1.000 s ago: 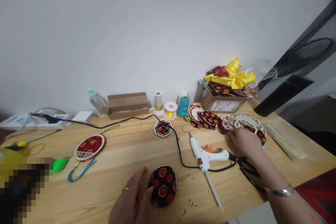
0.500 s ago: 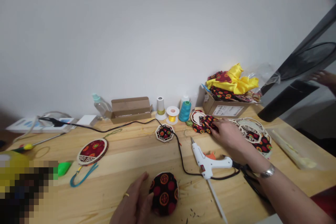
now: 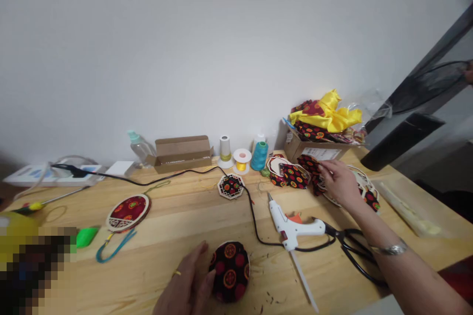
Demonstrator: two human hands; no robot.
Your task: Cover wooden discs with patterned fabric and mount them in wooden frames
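Note:
My left hand (image 3: 188, 278) rests on the table, fingers stretched out and apart. Its thumb touches the edge of an oval piece covered in dark patterned fabric (image 3: 229, 271), lying flat. Farther off to the right, my right hand (image 3: 339, 183) pinches a dark patterned fabric piece (image 3: 309, 162) between thumb and fingers, raised at an angle. Just left of it lie more fabric-covered pieces (image 3: 294, 176). Pale cut-out wooden frames (image 3: 364, 177) lie partly hidden behind the right hand. A white hot glue gun (image 3: 295, 226) lies between my hands.
Black scissors (image 3: 356, 246) lie under my right forearm. A black cord (image 3: 254, 221) crosses the table. Thread spools (image 3: 259, 156), a small cardboard box (image 3: 183, 153) and a fabric-filled box (image 3: 321, 152) line the wall. A finished-looking round ornament (image 3: 129, 212) lies left.
My right hand has moved right, lifting a patterned fabric piece away from the pile toward the wooden frames. More of the scissors shows. My left hand has stayed beside the oval piece.

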